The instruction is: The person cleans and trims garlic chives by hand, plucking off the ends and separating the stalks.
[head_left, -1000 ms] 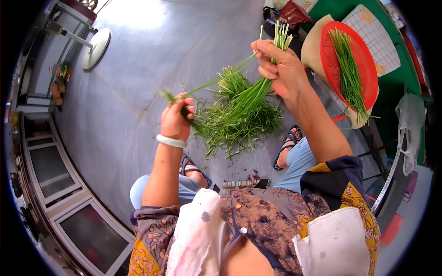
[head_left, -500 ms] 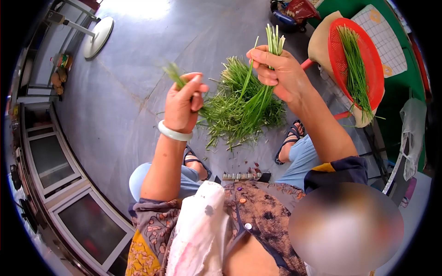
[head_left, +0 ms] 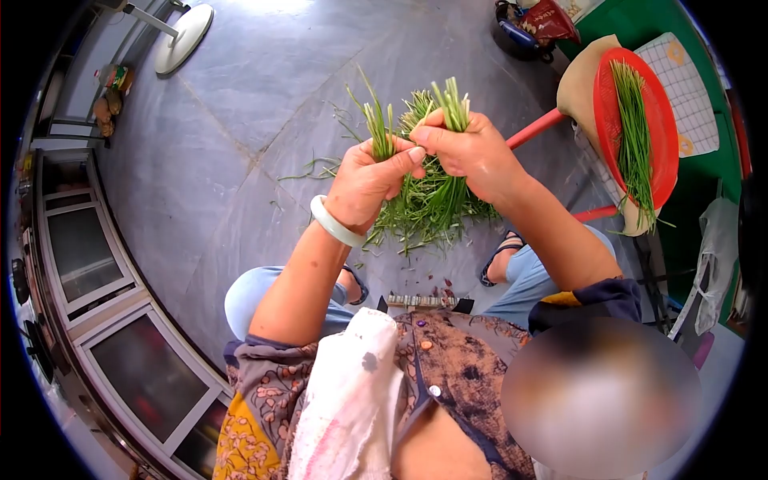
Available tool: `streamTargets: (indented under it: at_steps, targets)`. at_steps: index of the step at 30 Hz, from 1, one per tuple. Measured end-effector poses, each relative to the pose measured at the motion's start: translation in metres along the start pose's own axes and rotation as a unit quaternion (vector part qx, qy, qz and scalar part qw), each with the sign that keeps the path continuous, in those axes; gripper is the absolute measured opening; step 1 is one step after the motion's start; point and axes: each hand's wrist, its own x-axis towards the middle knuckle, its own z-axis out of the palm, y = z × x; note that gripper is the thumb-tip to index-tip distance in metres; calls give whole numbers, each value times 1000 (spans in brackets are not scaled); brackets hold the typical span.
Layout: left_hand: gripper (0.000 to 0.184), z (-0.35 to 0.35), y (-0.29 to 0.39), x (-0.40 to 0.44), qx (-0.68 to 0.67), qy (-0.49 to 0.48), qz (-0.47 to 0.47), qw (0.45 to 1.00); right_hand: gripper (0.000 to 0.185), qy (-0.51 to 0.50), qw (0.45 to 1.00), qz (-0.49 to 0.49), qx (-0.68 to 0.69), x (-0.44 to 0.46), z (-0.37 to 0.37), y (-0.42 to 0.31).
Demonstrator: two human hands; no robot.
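Observation:
Garlic chives fill both of my hands, which meet at the fingertips over the floor. My left hand (head_left: 364, 182), with a pale bangle (head_left: 336, 222) at the wrist, is closed round a small bunch of chives (head_left: 378, 124), their ends pointing up. In my right hand (head_left: 480, 156) is a thicker bunch (head_left: 454, 108), its pale cut ends on top and its green leaves hanging below. Thumb and fingers of the two hands touch or nearly touch; a thin stem between them is hard to make out. Beneath lies a loose pile of chives (head_left: 412, 228), partly hidden by my hands.
On the right, a red plastic basket (head_left: 606, 120) holds a straight bundle of chives (head_left: 632, 128). A blue pot-like thing (head_left: 520, 36) stands behind. Cabinets (head_left: 84, 252) line the left, and a round white stand base (head_left: 184, 40) is on the floor.
My left hand has moved right and forward, from the pile's left side to my right hand. Stray chives now lie on the floor to the left. The right hand still grips its bunch.

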Motion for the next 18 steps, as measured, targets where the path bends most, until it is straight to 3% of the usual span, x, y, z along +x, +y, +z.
streamTargets:
  at_steps: [7,14,18]
  targets:
    - [8,-4,-4,-2,-40,-20,-25,999,9,84,989,-80,96,18,-31,-17]
    - [8,-2,-3,-1,-61,-7,-15,998,11,26,999,3,35,-1,-8,-21]
    - [10,0,-2,-1,-22,-21,-22,999,11,-4,998,-34,49,3,-8,-9]
